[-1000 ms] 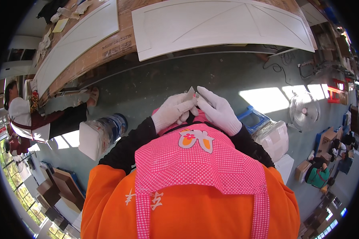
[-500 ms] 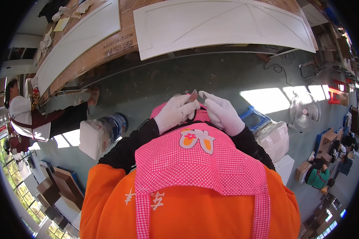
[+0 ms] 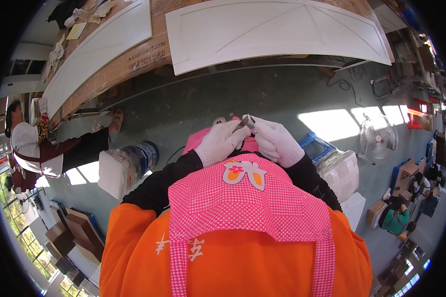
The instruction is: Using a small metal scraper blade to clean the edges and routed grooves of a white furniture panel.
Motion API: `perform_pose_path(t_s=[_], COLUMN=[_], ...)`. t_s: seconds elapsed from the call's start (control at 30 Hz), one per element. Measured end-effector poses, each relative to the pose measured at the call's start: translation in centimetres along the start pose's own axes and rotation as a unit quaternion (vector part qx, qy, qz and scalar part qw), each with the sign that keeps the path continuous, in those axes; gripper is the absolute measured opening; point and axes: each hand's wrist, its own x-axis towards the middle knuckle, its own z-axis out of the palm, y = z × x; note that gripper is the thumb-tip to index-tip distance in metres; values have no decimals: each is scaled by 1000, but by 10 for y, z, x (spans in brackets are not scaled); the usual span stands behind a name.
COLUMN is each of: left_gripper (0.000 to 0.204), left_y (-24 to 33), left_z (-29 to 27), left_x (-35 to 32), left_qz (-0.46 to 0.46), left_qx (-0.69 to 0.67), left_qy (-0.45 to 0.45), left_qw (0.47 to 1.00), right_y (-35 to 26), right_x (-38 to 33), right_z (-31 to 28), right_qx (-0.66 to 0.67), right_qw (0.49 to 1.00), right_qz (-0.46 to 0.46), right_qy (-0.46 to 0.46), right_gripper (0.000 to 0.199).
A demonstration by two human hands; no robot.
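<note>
In the head view, the left hand (image 3: 219, 142), in a white knitted glove, pinched a small, thin, grey metallic-looking piece (image 3: 243, 123) between thumb and forefinger, its other fingers curled inward. The right hand (image 3: 278, 142), gloved the same way, stood just beside it, its fingers bunched together and their tips at the piece's edge; whether they also gripped something could not be told. The piece was between the two hands, just beyond the pink-and-white gingham apron (image 3: 252, 208) with its rabbit-shaped patch (image 3: 245, 174). Black sleeves (image 3: 175, 171) covered both forearms below an orange top (image 3: 243, 265).

Farther out, two long white flat panels (image 3: 282, 37) lay on a brown, cardboard-covered table (image 3: 151, 55). To the right were a blue plastic frame (image 3: 316, 147), a clear-wrapped white block (image 3: 339, 174) and a round metal-caged fan (image 3: 378, 138). A person in a white top (image 3: 27, 143) was at the far left; another in green (image 3: 395, 221) sat far right.
</note>
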Motion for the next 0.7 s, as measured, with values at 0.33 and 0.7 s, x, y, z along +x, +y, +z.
perform_pose_path(t_s=[0.33, 0.7], left_gripper=[35, 32], left_y=[6, 11], left_z=[2, 5], left_x=[-3, 0], left_qz=[-5, -18], left_qx=[35, -10], left_qy=[-1, -3], left_qw=[999, 1000], right_y=[-6, 1], right_x=[0, 3], right_z=[2, -3], right_qx=[-55, 5], right_qw=[998, 1000], right_qz=[7, 0], right_qy=[-42, -25], right_gripper=[40, 38])
